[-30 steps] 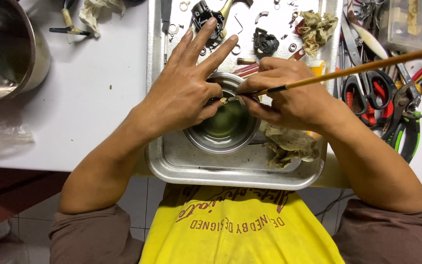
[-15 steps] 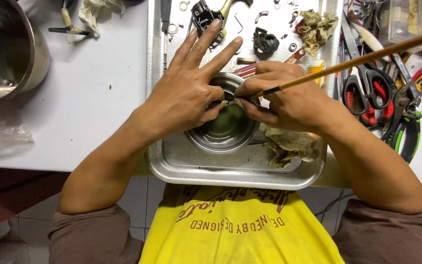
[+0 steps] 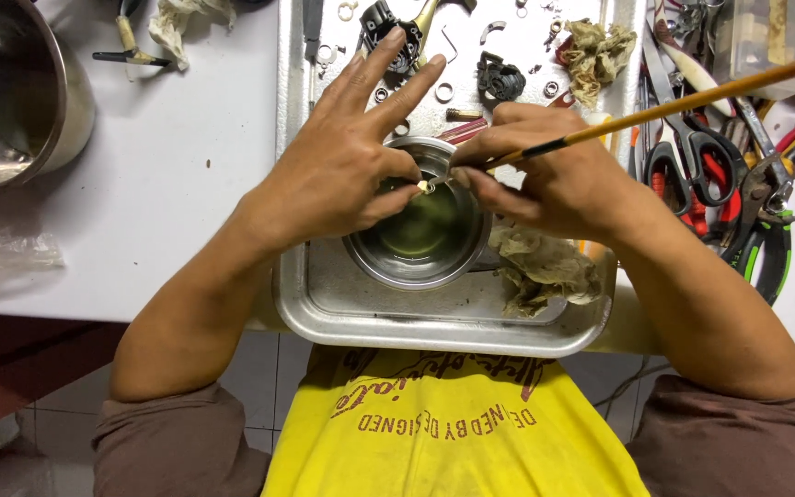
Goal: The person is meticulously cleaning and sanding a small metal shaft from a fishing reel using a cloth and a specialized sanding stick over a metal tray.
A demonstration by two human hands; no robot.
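**Small part brushed over a steel cup**

The left hand (image 3: 347,175) pinches a tiny pale part (image 3: 422,187) between thumb and forefinger, its other three fingers spread wide and pointing away. The right hand (image 3: 545,175) is closed on a thin brush (image 3: 683,103), whose orange handle slants up to the right and whose dark tip meets the part. Both hands hover over a round steel cup (image 3: 420,230) holding greenish liquid. The cup stands in a metal tray (image 3: 434,322) on the white worktop (image 3: 177,175). A crumpled, stained rag (image 3: 540,267) lies in the tray just right of the cup. Small rings and dark machine pieces are scattered on the far side of the tray. Scissors (image 3: 687,156) and pliers (image 3: 770,230) lie to the right, and a large steel bowl (image 3: 11,92) sits at the far left.
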